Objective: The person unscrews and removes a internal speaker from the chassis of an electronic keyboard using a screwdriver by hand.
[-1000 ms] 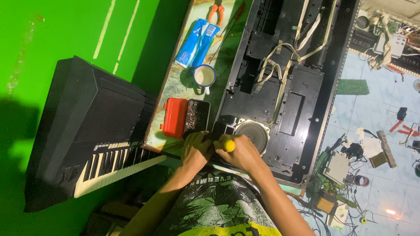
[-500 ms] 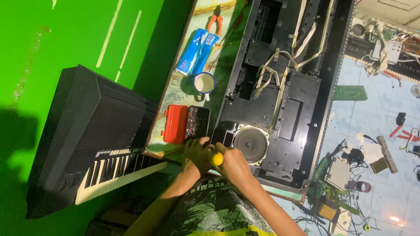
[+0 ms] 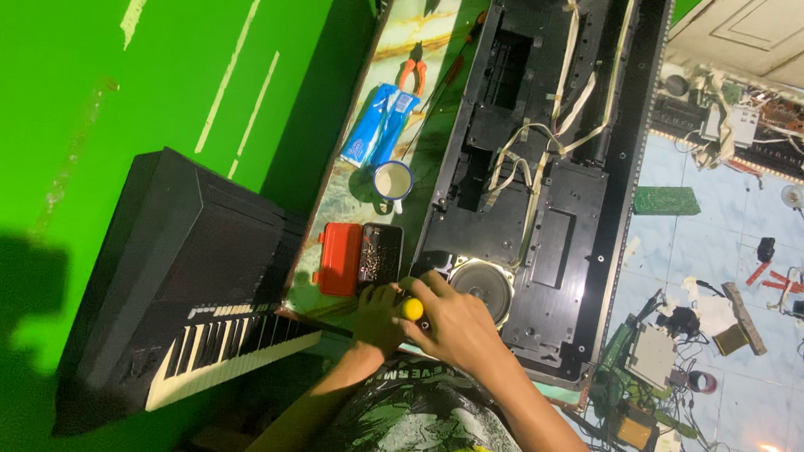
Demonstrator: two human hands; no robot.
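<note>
Nearest, a black-and-yellow printed shirt (image 3: 423,448) and two bare forearms reaching up to the bench. Right hand (image 3: 456,326) clamped around the yellow handle of a screwdriver (image 3: 412,308), shaft hidden under the fingers, tip somewhere at the corner of the opened keyboard chassis (image 3: 540,170), just beside the round speaker (image 3: 481,285). Left hand (image 3: 378,315) closed against the same handle from the other side, touching the right hand. Compared with a second ago, hardly any shift at the hands: same grip, same spot by the speaker, only the view pulled a little closer and tilted. Reads as steady work on one fastener rather than a move to a new one.

Just beyond the left hand, a red-and-black parts box (image 3: 361,259) on the marbled bench top (image 3: 437,28). Left of it, a second keyboard (image 3: 203,325) tipped on edge against the green wall (image 3: 69,85). Further up, a white mug (image 3: 392,181), a blue packet (image 3: 377,125), red-handled pliers (image 3: 415,66). Far right, loose circuit boards and cables on the tiled floor (image 3: 791,381).
</note>
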